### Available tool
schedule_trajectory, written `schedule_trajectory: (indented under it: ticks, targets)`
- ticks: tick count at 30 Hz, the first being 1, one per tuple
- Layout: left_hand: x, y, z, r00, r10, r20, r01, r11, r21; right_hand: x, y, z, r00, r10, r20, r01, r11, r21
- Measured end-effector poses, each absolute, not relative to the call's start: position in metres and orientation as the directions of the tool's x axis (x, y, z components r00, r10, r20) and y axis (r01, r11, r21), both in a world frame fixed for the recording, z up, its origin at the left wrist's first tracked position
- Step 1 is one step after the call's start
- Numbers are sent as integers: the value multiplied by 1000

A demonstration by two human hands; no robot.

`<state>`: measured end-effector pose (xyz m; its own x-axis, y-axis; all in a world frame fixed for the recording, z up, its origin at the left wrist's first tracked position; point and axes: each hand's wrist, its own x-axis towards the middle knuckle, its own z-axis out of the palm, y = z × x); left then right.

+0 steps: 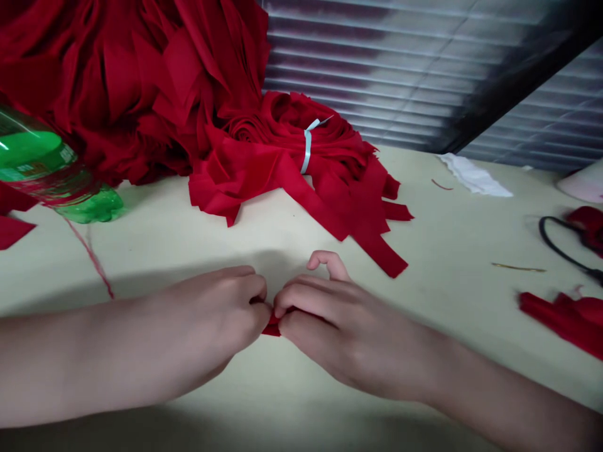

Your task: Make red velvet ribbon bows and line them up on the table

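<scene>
My left hand (230,307) and my right hand (325,317) meet over the table, both closed on a small piece of red fabric (272,328). Only a sliver of that fabric shows between the fingertips; my fingers cover the rest. The little finger of my right hand is lifted and bent away. Just beyond the hands lies a bundle of red fabric strips (339,182), tied round with a pale band (308,150). Several of its strips spread loose toward my right hand.
A tall heap of red fabric (141,81) fills the back left. Red thread is wound round a green bottle (56,169) at the left. To the right are white cloth (475,176), a thin gold-coloured rod (518,267), a black cord (560,242) and red fabric (565,317). Blinds (377,69) stand behind.
</scene>
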<state>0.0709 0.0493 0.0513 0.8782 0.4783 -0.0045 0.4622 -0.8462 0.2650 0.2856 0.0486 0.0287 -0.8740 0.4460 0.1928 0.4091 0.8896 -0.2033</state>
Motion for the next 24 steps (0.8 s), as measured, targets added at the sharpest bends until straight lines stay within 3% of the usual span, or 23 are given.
schedule_trajectory:
  ticks: [6,14,24]
  targets:
    - [76,45,49,914,406,-22,407,-912,60,284,47,27,-857,439,269,399,897,-189]
    - [76,48,48,909,417,-5,415,-904,104,278,41,18,-713,607,350,490,789,-371]
    - [75,48,48,916,401,22,401,-916,-24,277,39,18,-696,630,344,497,769,-402]
